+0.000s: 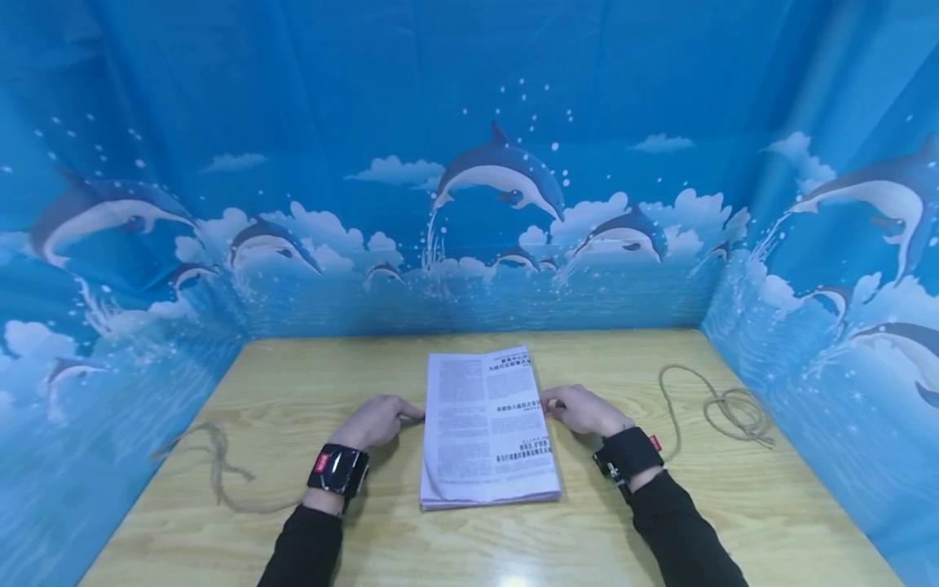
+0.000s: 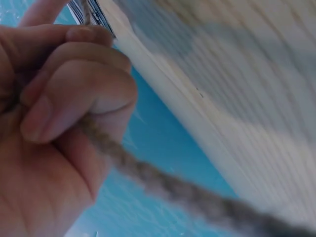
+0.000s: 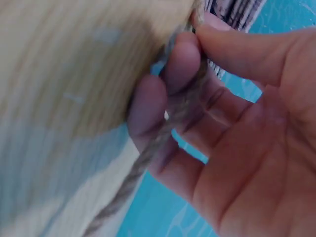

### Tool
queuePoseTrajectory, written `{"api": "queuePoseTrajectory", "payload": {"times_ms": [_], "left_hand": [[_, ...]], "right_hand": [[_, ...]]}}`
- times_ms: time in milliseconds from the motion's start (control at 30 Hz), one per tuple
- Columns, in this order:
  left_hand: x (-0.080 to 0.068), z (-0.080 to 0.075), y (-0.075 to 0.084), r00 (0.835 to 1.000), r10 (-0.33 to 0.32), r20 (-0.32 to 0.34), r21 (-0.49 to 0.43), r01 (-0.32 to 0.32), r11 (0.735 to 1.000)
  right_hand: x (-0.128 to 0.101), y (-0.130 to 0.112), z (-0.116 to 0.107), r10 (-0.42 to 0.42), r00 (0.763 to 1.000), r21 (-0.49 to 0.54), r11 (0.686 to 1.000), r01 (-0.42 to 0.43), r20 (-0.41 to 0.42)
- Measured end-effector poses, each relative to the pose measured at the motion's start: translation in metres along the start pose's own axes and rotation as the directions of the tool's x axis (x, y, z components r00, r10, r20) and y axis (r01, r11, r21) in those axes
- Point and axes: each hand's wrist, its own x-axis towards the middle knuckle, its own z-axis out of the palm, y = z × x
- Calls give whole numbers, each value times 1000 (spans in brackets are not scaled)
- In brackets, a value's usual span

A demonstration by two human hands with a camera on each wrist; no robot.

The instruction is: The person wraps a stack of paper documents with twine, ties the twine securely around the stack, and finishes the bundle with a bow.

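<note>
A folded stack of newspapers [image 1: 490, 428] lies on the wooden table, printed side up. At its left edge my left hand [image 1: 374, 421] grips a twine rope [image 2: 168, 185] in curled fingers, with the index finger stretched toward the stack. My right hand [image 1: 585, 410] is at the opposite edge and pinches rope [image 3: 133, 173] between thumb and fingers, as the right wrist view shows. From both hands the rope runs in toward the stack, where its middle part is hidden. Its loose ends trail outward on the table.
The left rope end [image 1: 220, 465] lies in a loose bend near the table's left edge. On the right, the other end [image 1: 741, 412] lies in loose coils. A blue dolphin-print curtain [image 1: 469, 293] encloses the wooden table [image 1: 601, 530] at the back and sides.
</note>
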Motion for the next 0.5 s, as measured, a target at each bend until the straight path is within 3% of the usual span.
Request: {"api": "queuePoseTrajectory", "payload": {"times_ms": [100, 300, 500], "left_hand": [[2, 0, -1, 1000, 2, 5, -3, -2, 1000], [11, 11, -2, 998, 65, -14, 30, -65, 997], [13, 14, 3, 993, 76, -87, 73, -70, 995]], "right_hand": [[1, 1, -1, 19, 1000, 13, 1000, -19, 11], [1, 1, 0, 1, 1000, 3, 1000, -1, -4], [0, -2, -1, -23, 1000, 3, 1000, 23, -10]]}}
